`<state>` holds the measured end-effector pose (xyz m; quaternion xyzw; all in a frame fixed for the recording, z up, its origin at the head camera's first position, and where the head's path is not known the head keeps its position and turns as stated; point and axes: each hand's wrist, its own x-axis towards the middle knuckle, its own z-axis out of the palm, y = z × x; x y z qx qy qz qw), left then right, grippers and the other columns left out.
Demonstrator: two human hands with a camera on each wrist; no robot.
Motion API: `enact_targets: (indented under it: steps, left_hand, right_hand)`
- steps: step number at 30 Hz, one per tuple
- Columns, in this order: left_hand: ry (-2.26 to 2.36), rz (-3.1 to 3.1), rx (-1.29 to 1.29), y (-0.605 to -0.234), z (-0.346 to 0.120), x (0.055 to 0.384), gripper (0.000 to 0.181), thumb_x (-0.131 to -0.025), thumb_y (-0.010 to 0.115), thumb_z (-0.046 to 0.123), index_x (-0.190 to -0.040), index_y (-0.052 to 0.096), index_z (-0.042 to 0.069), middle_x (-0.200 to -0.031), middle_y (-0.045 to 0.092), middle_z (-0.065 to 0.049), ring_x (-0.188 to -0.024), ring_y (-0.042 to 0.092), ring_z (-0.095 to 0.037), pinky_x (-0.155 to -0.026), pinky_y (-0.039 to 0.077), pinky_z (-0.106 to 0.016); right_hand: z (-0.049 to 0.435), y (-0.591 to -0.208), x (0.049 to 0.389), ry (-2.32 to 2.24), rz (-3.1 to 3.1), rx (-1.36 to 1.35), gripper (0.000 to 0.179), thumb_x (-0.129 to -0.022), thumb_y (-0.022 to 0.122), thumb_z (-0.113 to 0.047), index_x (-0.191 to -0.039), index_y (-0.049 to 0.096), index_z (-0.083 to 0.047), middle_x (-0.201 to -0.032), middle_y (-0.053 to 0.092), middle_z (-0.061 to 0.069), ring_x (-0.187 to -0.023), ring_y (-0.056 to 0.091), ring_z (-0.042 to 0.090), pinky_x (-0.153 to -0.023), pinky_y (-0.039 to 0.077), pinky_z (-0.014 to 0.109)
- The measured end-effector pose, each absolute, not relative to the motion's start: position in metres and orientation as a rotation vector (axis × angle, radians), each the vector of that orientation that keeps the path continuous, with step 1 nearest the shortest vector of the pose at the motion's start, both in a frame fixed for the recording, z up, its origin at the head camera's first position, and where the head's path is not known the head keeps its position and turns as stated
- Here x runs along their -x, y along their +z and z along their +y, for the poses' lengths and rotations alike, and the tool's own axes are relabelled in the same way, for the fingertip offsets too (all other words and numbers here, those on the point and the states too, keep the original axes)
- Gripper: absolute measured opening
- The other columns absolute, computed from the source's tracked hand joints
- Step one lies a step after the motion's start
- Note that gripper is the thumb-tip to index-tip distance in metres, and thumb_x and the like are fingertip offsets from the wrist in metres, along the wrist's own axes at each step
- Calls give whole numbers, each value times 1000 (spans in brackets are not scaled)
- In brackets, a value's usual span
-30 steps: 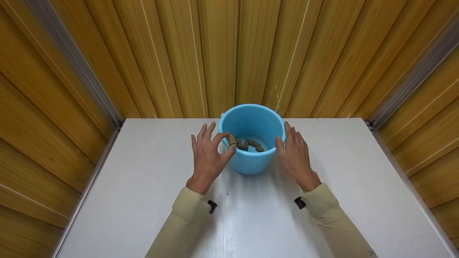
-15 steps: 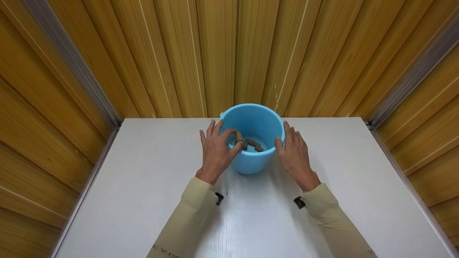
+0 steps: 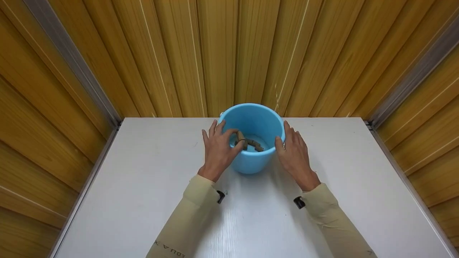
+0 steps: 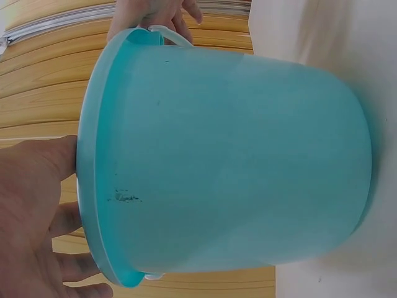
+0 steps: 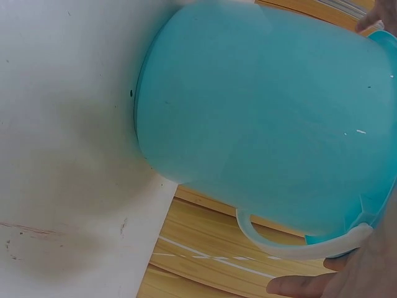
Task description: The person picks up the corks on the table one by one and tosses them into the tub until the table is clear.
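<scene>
A light blue bucket (image 3: 251, 163) stands upright on the white table, seen from the side in both wrist views. My left hand (image 3: 218, 150) is at its left rim, pinching a small brown cork-like piece (image 3: 240, 136) between thumb and index finger, just inside the mouth. Several similar brown pieces (image 3: 254, 144) lie in the bottom of the bucket; the near wall hides part of them. In the left wrist view the left hand (image 4: 31, 205) partly disappears behind the rim, and its piece is hidden. My right hand (image 3: 296, 154) holds the right rim, thumb over the edge and fingers outside.
The bucket's white handle (image 5: 298, 248) hangs down on the right hand's side. White table surface (image 3: 143, 179) surrounds the bucket. Behind the table rises a wood-patterned panel wall (image 3: 215, 53), close to the bucket, with grey metal posts at the corners.
My left hand has moved right and a little up with the brown piece, from the left rim to inside the bucket's mouth. The right hand and bucket stay in place.
</scene>
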<state>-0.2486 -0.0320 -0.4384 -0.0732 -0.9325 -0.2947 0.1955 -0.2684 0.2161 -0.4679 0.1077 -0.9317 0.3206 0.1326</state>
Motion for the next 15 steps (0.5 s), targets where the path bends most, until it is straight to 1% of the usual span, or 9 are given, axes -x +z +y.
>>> enact_targets:
  steps: [3,7,12,15]
  left_hand:
    - [-819,-2625,203,-438,-32,249,38,-95,78,38,-126,77,15,-157,52,-17,-154,33,-43,-118,16,-76]
    - [-821,-2626,208,-438,-32,249,39,-95,78,38,-126,77,14,-158,51,-17,-154,32,-43,-119,14,-76]
    - [-807,-2625,209,-438,-33,250,38,-95,78,38,-125,77,15,-158,52,-17,-154,33,-43,-118,17,-77]
    - [-811,-2622,210,-439,-32,249,38,-95,77,38,-125,78,14,-157,52,-17,-153,33,-44,-118,17,-77]
  right_hand:
    - [216,-468,268,930,-2711,-308,69,-111,42,-35,-168,19,-3,-149,48,26,-138,43,44,-124,19,63]
    - [216,-469,268,934,-2712,-302,70,-110,43,-36,-168,19,-4,-150,48,25,-138,44,43,-125,19,62]
    - [215,-468,268,941,-2716,-297,70,-110,43,-36,-168,18,-4,-152,47,25,-140,43,43,-125,19,63]
    - [215,-468,268,952,-2705,-307,70,-111,43,-35,-168,18,-3,-152,47,25,-139,43,43,-125,19,62]
